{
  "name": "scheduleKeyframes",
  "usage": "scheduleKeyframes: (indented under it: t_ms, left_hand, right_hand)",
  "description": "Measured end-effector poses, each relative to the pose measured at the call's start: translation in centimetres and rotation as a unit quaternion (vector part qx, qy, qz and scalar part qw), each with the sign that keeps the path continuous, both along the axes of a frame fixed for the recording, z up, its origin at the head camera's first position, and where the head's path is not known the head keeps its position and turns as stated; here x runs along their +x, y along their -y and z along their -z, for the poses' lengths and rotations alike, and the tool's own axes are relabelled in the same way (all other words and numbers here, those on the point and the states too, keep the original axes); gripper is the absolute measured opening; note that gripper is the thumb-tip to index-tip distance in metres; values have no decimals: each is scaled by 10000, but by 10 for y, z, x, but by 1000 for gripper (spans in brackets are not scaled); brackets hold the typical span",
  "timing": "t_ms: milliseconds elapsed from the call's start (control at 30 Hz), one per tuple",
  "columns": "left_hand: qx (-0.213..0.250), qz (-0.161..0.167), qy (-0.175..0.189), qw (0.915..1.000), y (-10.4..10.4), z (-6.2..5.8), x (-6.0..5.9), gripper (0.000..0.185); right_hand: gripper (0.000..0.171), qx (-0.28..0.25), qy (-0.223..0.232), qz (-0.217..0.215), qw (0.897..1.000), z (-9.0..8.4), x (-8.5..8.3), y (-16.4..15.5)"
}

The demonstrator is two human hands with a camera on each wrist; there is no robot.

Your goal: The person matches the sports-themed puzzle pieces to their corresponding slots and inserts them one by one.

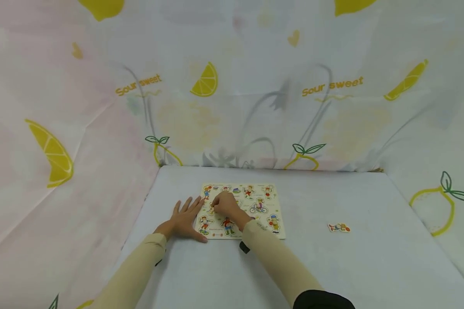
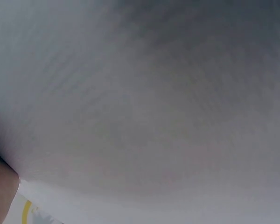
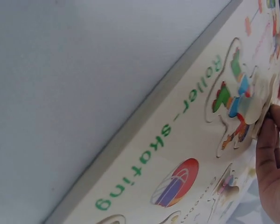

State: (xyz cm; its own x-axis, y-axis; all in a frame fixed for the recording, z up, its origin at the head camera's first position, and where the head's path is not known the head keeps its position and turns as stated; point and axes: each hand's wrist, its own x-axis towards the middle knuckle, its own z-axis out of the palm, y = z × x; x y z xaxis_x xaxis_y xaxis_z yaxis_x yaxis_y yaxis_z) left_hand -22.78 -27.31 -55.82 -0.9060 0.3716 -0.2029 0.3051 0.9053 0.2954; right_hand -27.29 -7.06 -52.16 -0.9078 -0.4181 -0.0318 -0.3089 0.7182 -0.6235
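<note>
Puzzle board (image 1: 242, 211) sits on the white table (image 1: 332, 266), near the far edge, left of centre, and we have both hands on it. From the head view we get the whole layout: a pale wooden board with small cartoon sport figures set in cut-out slots, plus a loose puzzle piece (image 1: 339, 228) lying well apart to the right. The right wrist view brings us what the head view can't: green lettering reading "Roller-skating" and a skater piece (image 3: 240, 100) with fingertips (image 3: 270, 140) against its edge. The left wrist view gives us only blurred grey. Our left hand (image 1: 184, 219) lies flat, fingers spread, touching the board's left edge. Our right hand (image 1: 227, 204) is curled over the board's middle, fingers pinching a piece.
</note>
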Motion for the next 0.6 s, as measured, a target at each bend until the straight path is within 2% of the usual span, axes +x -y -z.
scheduleKeyframes:
  t_ms: [167, 267, 433, 600]
  left_hand:
    - [7, -63, -90, 9999, 3, 3, 1, 149]
    - [119, -31, -98, 9999, 0, 0, 1, 148]
    - [157, 123, -41, 9998, -5, -2, 3, 147]
    - [80, 43, -64, 9999, -4, -1, 0, 147]
  right_hand:
    - [16, 65, -8, -86, 9999, -4, -2, 3]
    - [16, 1, 32, -58, 10000, -4, -3, 1]
    - [15, -154, 173, 206, 9995, 0, 0, -3]
    - [14, -351, 51, 493, 9982, 2, 1, 1]
